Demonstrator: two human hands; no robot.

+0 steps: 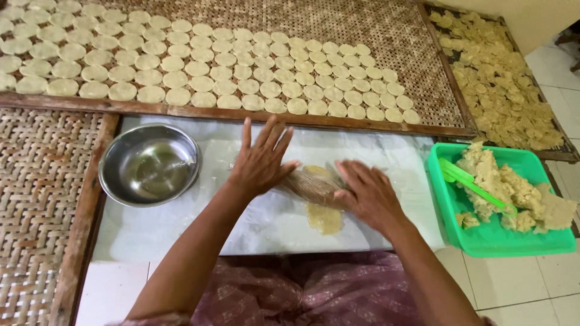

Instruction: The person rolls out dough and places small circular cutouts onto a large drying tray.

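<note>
Patterned purple cloth [314,290] over my lap is filling the bottom of the view, and both my forearms are reaching out over it to the white plastic sheet [181,229] spread on the floor. My left hand [261,162] is lying flat with the fingers spread wide, palm pressing on the left end of a brown wooden rolling pin [314,184]. My right hand [368,194] is resting open on the pin's right end, fingers stretched rather than curled — neither hand is clamping it, both are just pressing down. Under the pin a patch of pale yellow dough [323,217] is lying flattened on the sheet, poking out on the near side.

Just left of my left hand a steel bowl [149,164] is sitting on the sheet's far left corner, apart from my fingers. To my right a green plastic tray [483,241] is touching the sheet's right edge, holding a heap of crumbly dough [513,190] with a green scoop [474,181] lying across it.

Beyond the sheet's far edge, a woven bamboo rack [386,30] with a wooden frame is carrying neat rows of round dough discs [205,78], its right part bare. A second rack [565,151] further right is holding a loose pile of yellowish chips [501,78]. Another woven mat [36,199] is bordering the sheet on the left — the sheet's near left part is lying bare.
</note>
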